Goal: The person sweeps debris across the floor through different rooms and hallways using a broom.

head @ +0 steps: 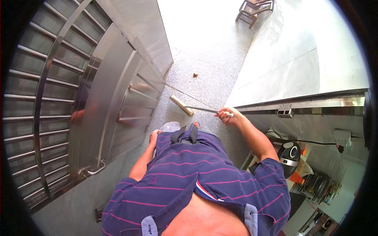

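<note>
My right hand (226,116) is closed around the grey handle (202,109) of a small broom, near its pale end. The broom head (181,105), long and cream-coloured, rests low over the speckled floor (206,70) in front of my feet. Beside my left thigh, my left hand (154,136) has curled fingers at the edge of a translucent plastic object (170,126), perhaps a bag or dustpan. My shirt hides much of that object, so its shape and my grip are unclear. A small brown scrap (195,75) lies on the floor beyond the broom head.
To the left stands a metal door (103,85) with bars and a lever handle (97,168). White wall panels (280,65) run along the right. A wooden chair (251,13) is at the far end. Behind my right arm, a black air fryer (291,156) stands near stacked dishes (319,185).
</note>
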Demonstrator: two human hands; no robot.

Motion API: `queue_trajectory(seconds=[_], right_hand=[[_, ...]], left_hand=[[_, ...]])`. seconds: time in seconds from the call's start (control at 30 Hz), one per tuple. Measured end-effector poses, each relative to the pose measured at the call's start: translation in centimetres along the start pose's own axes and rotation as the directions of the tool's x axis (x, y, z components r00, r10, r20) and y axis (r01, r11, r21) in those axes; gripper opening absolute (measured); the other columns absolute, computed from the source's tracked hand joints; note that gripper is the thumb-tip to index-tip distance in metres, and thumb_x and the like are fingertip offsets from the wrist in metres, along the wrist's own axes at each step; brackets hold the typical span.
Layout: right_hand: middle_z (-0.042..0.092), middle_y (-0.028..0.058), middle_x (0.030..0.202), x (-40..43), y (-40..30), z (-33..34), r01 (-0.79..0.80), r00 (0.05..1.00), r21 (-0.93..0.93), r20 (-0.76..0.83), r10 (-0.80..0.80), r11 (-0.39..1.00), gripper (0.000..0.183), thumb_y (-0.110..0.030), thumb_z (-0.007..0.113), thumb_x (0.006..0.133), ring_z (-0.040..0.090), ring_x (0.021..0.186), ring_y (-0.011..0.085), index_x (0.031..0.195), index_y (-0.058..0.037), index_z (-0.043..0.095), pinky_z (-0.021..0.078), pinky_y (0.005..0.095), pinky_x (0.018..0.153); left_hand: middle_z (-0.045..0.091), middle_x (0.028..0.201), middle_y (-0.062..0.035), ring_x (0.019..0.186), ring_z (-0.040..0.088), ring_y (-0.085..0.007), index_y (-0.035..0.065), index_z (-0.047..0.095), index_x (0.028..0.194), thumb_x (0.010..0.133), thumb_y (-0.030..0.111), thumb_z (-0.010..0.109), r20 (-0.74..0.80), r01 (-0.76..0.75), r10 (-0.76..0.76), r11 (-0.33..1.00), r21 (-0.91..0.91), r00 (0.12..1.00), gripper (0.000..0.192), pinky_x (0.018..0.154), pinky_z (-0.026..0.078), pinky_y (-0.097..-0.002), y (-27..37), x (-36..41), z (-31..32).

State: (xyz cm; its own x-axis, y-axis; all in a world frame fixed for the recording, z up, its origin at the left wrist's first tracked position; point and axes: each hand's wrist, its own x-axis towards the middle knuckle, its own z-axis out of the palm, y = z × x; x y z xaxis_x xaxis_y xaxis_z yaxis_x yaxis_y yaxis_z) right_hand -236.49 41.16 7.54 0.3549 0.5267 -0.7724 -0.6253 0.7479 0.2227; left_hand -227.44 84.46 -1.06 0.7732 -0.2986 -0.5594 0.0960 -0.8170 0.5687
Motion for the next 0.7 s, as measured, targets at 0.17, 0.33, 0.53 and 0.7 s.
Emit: queue_trajectory(seconds=[0.17,0.33,0.53,0.7], right_hand=[[0.045,-0.0014,0.050,0.0,-4.2,0.3,0.052,0.999,0.010,0.003,-0.052,0.999,0.015,-0.013,0.041,0.076,0.042,0.036,0.0037,0.074,0.0016,0.044,0.0263,0.0149,0.027],[0.044,-0.0029,0.046,2.0,-8.9,3.4,0.255,0.955,-0.159,-0.112,-0.274,0.954,0.019,-0.015,0.041,0.075,0.042,0.034,0.0042,0.057,-0.0120,0.038,0.0281,0.0163,0.027],[0.039,-0.0003,0.046,3.4,-6.7,6.9,0.408,0.732,-0.524,-0.302,-0.611,0.748,0.015,-0.012,0.042,0.075,0.039,0.033,0.0099,0.061,-0.0095,0.041,0.0291,0.0238,0.028],[0.040,-0.0012,0.047,1.2,-3.6,10.4,0.372,0.784,-0.483,-0.294,-0.547,0.792,0.013,-0.011,0.043,0.075,0.039,0.035,0.0083,0.063,-0.0093,0.039,0.0283,0.0221,0.029]], left_hand=[[0.060,0.079,-0.0109,0.074,0.057,-0.0191,0.0057,0.058,0.086,0.071,0.026,0.051,-0.052,-0.044,0.040,0.996,-0.082,0.998,0.026,0.064,0.043,-0.0286,2.8,1.3,-0.5],[0.060,0.079,-0.0121,0.074,0.057,-0.0200,0.0061,0.059,0.085,0.071,0.025,0.051,0.028,0.011,-0.008,0.995,-0.096,1.000,0.024,0.065,0.043,-0.0293,1.8,1.5,-0.1],[0.057,0.081,-0.0180,0.078,0.056,-0.0254,0.0039,0.057,0.083,0.070,0.030,0.050,0.090,-0.033,0.039,0.997,-0.065,0.995,0.031,0.064,0.041,-0.0342,-1.8,2.9,-0.7],[0.056,0.081,-0.0196,0.078,0.056,-0.0263,0.0029,0.056,0.082,0.070,0.032,0.049,0.143,0.014,0.014,0.981,-0.193,0.990,0.032,0.064,0.040,-0.0353,-3.1,4.9,-1.9]])
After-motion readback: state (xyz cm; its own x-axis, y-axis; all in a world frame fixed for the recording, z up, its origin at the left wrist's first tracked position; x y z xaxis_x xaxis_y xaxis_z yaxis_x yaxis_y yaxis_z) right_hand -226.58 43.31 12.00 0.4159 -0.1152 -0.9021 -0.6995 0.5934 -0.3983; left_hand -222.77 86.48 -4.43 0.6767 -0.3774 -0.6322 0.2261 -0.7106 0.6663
